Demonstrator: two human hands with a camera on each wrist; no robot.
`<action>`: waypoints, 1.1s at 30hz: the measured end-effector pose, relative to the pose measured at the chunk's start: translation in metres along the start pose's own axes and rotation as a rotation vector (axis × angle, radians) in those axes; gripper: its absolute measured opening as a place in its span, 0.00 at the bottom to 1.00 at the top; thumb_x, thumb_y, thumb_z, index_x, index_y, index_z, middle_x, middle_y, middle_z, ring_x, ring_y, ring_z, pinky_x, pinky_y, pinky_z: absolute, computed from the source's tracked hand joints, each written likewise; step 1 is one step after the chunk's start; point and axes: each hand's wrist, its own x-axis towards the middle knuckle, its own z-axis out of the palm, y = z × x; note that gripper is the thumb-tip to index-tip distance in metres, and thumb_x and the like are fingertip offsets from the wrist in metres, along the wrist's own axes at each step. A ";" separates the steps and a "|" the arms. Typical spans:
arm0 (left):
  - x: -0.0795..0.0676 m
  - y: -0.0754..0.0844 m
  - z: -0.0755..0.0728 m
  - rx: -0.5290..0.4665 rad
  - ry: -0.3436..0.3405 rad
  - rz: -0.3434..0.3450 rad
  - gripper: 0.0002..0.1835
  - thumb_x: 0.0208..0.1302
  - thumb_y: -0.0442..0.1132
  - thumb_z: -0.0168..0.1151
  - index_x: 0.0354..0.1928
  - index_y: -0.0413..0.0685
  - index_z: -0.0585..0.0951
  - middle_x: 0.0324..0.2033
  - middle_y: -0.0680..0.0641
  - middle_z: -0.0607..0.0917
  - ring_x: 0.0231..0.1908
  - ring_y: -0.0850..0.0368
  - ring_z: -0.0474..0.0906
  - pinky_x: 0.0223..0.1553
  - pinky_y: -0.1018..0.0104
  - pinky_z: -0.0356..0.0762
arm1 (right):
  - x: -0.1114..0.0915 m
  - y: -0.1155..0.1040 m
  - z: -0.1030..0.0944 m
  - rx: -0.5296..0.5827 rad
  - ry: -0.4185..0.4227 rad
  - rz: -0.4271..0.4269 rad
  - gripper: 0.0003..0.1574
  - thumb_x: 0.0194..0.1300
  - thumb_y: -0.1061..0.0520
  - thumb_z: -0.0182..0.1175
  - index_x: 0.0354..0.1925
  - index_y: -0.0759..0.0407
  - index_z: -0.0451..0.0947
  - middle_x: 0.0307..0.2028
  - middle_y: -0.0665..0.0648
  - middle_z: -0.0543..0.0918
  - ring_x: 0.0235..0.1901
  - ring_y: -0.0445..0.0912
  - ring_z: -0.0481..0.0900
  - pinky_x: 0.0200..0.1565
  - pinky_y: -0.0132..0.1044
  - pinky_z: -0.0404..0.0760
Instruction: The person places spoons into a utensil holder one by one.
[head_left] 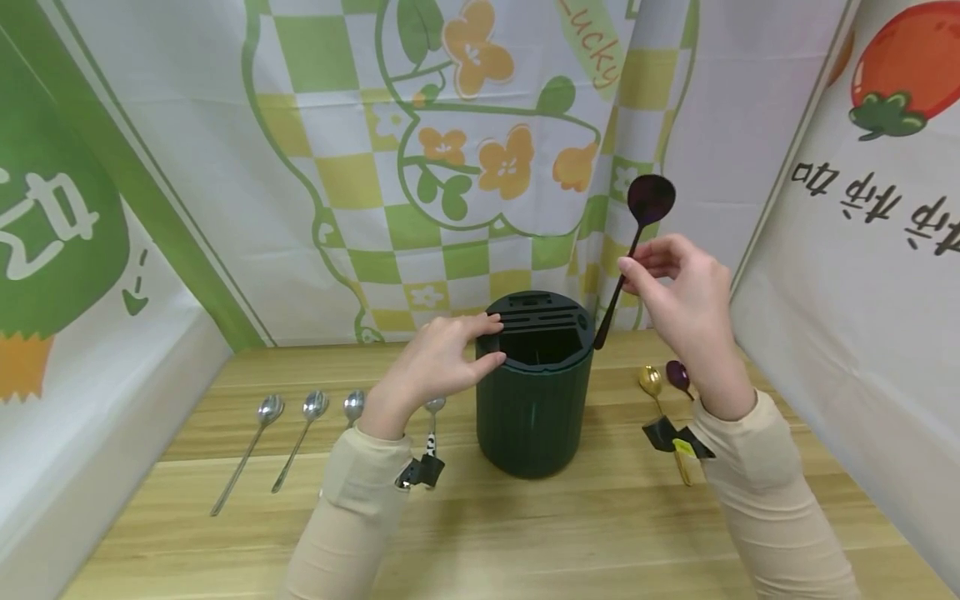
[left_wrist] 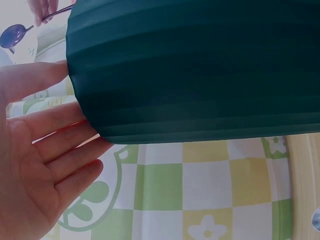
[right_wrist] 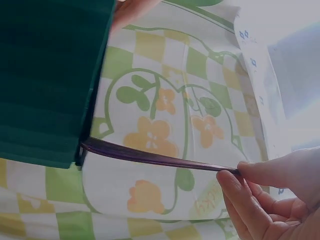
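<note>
A dark green ribbed utensil holder (head_left: 531, 425) with a slotted top stands upright on the wooden table. My left hand (head_left: 438, 358) touches the left part of its rim with fingers spread and fairly straight, as the left wrist view also shows (left_wrist: 40, 160). Between thumb and fingertips, my right hand (head_left: 690, 292) pinches a dark purple spoon (head_left: 651, 200) partway along its handle. The spoon tilts, bowl up, and its handle end (right_wrist: 92, 145) hangs by the holder's right rim; whether they touch I cannot tell.
Several silver spoons (head_left: 270, 408) lie in a row left of the holder, partly behind the left arm. On the right lie a gold spoon (head_left: 650, 381) and another purple spoon (head_left: 677, 375), partly covered by the right wrist. A patterned curtain (head_left: 337, 208) hangs behind the table.
</note>
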 end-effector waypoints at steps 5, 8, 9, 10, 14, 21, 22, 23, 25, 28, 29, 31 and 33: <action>-0.001 0.000 0.000 0.000 0.002 -0.002 0.24 0.59 0.53 0.53 0.56 0.52 0.73 0.53 0.53 0.76 0.53 0.57 0.72 0.52 0.59 0.70 | 0.003 -0.006 -0.001 0.025 0.004 0.015 0.18 0.55 0.48 0.60 0.36 0.61 0.75 0.30 0.54 0.82 0.23 0.35 0.79 0.27 0.22 0.76; -0.001 0.000 0.000 0.000 0.006 -0.002 0.24 0.59 0.53 0.53 0.56 0.52 0.73 0.53 0.53 0.76 0.53 0.57 0.72 0.52 0.59 0.70 | 0.005 -0.007 0.001 0.037 -0.006 0.012 0.18 0.55 0.48 0.60 0.36 0.61 0.75 0.30 0.54 0.82 0.23 0.35 0.79 0.27 0.23 0.76; -0.002 0.000 0.000 0.001 0.006 -0.003 0.24 0.59 0.53 0.53 0.56 0.53 0.73 0.53 0.54 0.75 0.53 0.57 0.72 0.52 0.59 0.70 | 0.005 -0.008 0.002 0.038 -0.007 0.009 0.18 0.55 0.48 0.60 0.36 0.61 0.75 0.30 0.54 0.82 0.23 0.34 0.79 0.27 0.23 0.76; -0.002 0.000 0.000 0.000 0.007 -0.001 0.24 0.59 0.53 0.53 0.56 0.52 0.73 0.53 0.53 0.75 0.52 0.57 0.72 0.52 0.59 0.70 | 0.006 -0.008 0.002 0.036 -0.005 0.006 0.18 0.55 0.48 0.60 0.36 0.61 0.75 0.30 0.54 0.82 0.23 0.34 0.79 0.27 0.23 0.76; -0.001 0.000 0.000 0.000 0.007 0.005 0.24 0.59 0.53 0.53 0.56 0.52 0.72 0.53 0.53 0.76 0.52 0.57 0.72 0.52 0.59 0.70 | 0.006 -0.008 0.005 0.035 0.000 0.001 0.17 0.55 0.48 0.60 0.36 0.60 0.75 0.29 0.53 0.81 0.23 0.33 0.78 0.26 0.23 0.76; -0.001 0.000 -0.001 0.002 0.006 0.001 0.25 0.59 0.53 0.53 0.56 0.53 0.72 0.53 0.54 0.75 0.53 0.57 0.72 0.52 0.58 0.69 | 0.007 -0.008 0.013 0.043 -0.013 0.002 0.17 0.55 0.48 0.60 0.36 0.59 0.75 0.29 0.52 0.81 0.23 0.36 0.79 0.27 0.24 0.77; -0.001 0.000 -0.001 0.005 0.007 -0.001 0.25 0.59 0.53 0.53 0.56 0.53 0.72 0.53 0.54 0.75 0.53 0.57 0.72 0.52 0.58 0.69 | 0.007 -0.008 0.014 0.048 -0.017 -0.001 0.17 0.55 0.48 0.60 0.36 0.59 0.75 0.29 0.52 0.81 0.24 0.37 0.80 0.27 0.24 0.77; -0.001 0.000 -0.001 0.007 0.007 -0.004 0.25 0.59 0.54 0.53 0.56 0.53 0.72 0.53 0.54 0.75 0.53 0.57 0.72 0.53 0.58 0.69 | 0.007 -0.007 0.015 0.053 -0.020 -0.004 0.17 0.55 0.48 0.60 0.36 0.60 0.75 0.29 0.52 0.81 0.24 0.39 0.80 0.27 0.25 0.77; -0.001 0.000 -0.001 0.008 0.006 -0.006 0.25 0.59 0.54 0.53 0.56 0.53 0.72 0.54 0.55 0.75 0.53 0.57 0.72 0.53 0.58 0.68 | 0.007 -0.006 0.017 0.054 -0.027 -0.007 0.17 0.54 0.48 0.61 0.36 0.59 0.75 0.29 0.52 0.81 0.25 0.41 0.80 0.27 0.25 0.77; -0.001 0.000 0.000 0.010 0.002 -0.010 0.25 0.59 0.54 0.53 0.56 0.54 0.72 0.54 0.55 0.75 0.53 0.57 0.72 0.53 0.57 0.68 | 0.006 -0.004 0.021 0.067 -0.047 -0.001 0.16 0.54 0.49 0.61 0.36 0.59 0.75 0.29 0.52 0.81 0.25 0.41 0.80 0.27 0.26 0.77; -0.001 0.000 0.000 0.010 0.001 -0.011 0.25 0.59 0.54 0.53 0.56 0.54 0.72 0.54 0.55 0.75 0.53 0.57 0.72 0.54 0.57 0.67 | 0.005 -0.004 0.022 0.070 -0.054 0.002 0.16 0.54 0.49 0.61 0.36 0.59 0.75 0.29 0.52 0.81 0.25 0.41 0.80 0.27 0.26 0.77; -0.001 0.000 0.000 0.009 -0.002 -0.010 0.25 0.59 0.54 0.53 0.56 0.54 0.72 0.54 0.54 0.75 0.53 0.57 0.72 0.54 0.56 0.67 | 0.005 -0.002 0.025 0.065 -0.061 0.003 0.16 0.54 0.50 0.61 0.36 0.59 0.75 0.29 0.52 0.81 0.25 0.40 0.80 0.27 0.26 0.78; -0.001 0.000 0.000 0.008 -0.002 -0.009 0.25 0.59 0.54 0.53 0.56 0.53 0.72 0.54 0.54 0.75 0.53 0.57 0.72 0.54 0.57 0.67 | 0.004 0.000 0.028 0.060 -0.068 0.002 0.15 0.54 0.51 0.62 0.35 0.60 0.75 0.29 0.52 0.81 0.24 0.39 0.80 0.27 0.26 0.78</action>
